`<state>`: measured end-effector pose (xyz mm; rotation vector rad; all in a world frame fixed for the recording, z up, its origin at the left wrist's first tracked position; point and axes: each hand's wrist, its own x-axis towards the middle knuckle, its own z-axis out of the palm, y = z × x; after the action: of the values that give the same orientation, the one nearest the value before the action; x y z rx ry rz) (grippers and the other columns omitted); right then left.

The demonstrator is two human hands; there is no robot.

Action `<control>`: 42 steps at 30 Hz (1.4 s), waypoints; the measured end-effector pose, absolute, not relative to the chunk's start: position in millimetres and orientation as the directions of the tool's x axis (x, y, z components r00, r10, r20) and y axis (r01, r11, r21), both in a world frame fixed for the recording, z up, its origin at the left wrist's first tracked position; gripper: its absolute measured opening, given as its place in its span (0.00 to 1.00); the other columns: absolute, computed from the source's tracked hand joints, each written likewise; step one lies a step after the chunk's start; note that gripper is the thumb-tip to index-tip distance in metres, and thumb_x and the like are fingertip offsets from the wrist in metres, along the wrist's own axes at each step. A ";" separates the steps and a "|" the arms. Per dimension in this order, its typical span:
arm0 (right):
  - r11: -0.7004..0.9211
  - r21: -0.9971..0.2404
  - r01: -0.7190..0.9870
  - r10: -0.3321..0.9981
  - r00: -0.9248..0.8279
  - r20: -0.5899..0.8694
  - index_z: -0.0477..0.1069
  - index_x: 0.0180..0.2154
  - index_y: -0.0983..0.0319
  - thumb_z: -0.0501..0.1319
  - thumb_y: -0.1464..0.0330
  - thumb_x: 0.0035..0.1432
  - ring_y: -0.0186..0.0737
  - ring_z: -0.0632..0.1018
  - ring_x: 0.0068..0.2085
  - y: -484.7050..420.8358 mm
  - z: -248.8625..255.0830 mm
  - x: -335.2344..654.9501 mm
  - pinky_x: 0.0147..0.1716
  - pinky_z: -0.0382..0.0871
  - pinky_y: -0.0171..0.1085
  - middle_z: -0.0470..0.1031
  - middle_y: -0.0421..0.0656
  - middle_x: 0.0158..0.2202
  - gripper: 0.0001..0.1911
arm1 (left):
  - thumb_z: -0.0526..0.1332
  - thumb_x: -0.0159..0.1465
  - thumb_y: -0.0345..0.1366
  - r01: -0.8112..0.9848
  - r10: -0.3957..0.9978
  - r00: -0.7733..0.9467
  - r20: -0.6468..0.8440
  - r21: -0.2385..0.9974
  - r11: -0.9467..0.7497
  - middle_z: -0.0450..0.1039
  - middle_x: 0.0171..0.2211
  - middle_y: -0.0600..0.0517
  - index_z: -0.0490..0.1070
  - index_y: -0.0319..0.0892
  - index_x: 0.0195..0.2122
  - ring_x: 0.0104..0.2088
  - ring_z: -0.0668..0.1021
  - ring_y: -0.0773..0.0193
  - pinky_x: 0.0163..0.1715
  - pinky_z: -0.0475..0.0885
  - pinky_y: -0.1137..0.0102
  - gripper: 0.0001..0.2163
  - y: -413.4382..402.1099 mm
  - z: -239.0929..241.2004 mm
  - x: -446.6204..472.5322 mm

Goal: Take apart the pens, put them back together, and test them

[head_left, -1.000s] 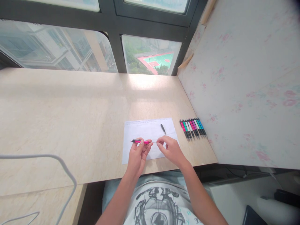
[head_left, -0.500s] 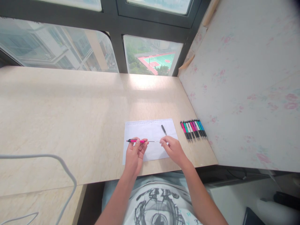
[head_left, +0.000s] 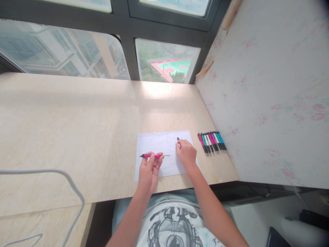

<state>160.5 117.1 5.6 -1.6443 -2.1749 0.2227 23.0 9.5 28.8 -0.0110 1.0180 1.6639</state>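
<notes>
My left hand (head_left: 149,167) pinches a pink pen barrel (head_left: 150,155) above a white sheet of paper (head_left: 164,151). A thin refill sticks out of the barrel's right end. My right hand (head_left: 185,152) rests on the far right part of the sheet, fingers curled over a small black pen piece (head_left: 178,139) whose tip shows beyond them. I cannot see whether the fingers have closed on that piece.
A row of several pens (head_left: 212,141) in pink, green, white and blue lies right of the sheet, close to a floral wall panel (head_left: 264,89). The beige tabletop (head_left: 77,130) runs to a window behind. A white wire frame (head_left: 64,192) is at the near left.
My right hand has let go of the refill end and moved up and away to the black pen piece. My left hand holds the pink barrel in nearly the same spot.
</notes>
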 end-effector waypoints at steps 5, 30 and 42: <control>0.301 -0.453 0.839 0.951 -0.229 0.209 0.75 0.43 0.60 0.55 0.68 0.63 0.39 0.75 0.33 117.2 5.0 165.0 0.30 0.60 0.35 0.78 0.46 0.36 0.11 | 0.70 0.57 0.37 -0.793 0.786 -0.369 -0.496 0.609 0.012 0.80 0.39 0.47 0.66 0.42 0.41 0.39 0.82 0.63 0.42 0.75 0.71 0.15 10.3 29.8 21.1; 0.380 -0.581 0.720 0.918 -0.372 0.140 0.77 0.35 0.58 0.59 0.68 0.60 0.40 0.76 0.34 81.8 14.6 200.4 0.34 0.65 0.36 0.77 0.42 0.32 0.07 | 0.66 0.60 0.30 -0.829 0.718 -0.427 -0.549 0.555 -0.068 0.78 0.36 0.47 0.71 0.39 0.37 0.31 0.79 0.70 0.31 0.75 0.79 0.06 14.1 25.4 7.9; 0.244 -0.469 0.849 0.968 -0.186 0.167 0.76 0.40 0.60 0.60 0.68 0.60 0.41 0.75 0.35 93.7 6.3 165.9 0.31 0.62 0.36 0.77 0.47 0.37 0.07 | 0.68 0.59 0.31 -0.837 0.778 -0.357 -0.517 0.546 -0.022 0.78 0.36 0.47 0.71 0.40 0.38 0.32 0.79 0.71 0.32 0.75 0.79 0.08 10.7 26.5 17.8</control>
<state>165.9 93.7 6.3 -1.6599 -2.0978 0.3778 17.8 10.7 26.5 -0.0855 0.9672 1.6786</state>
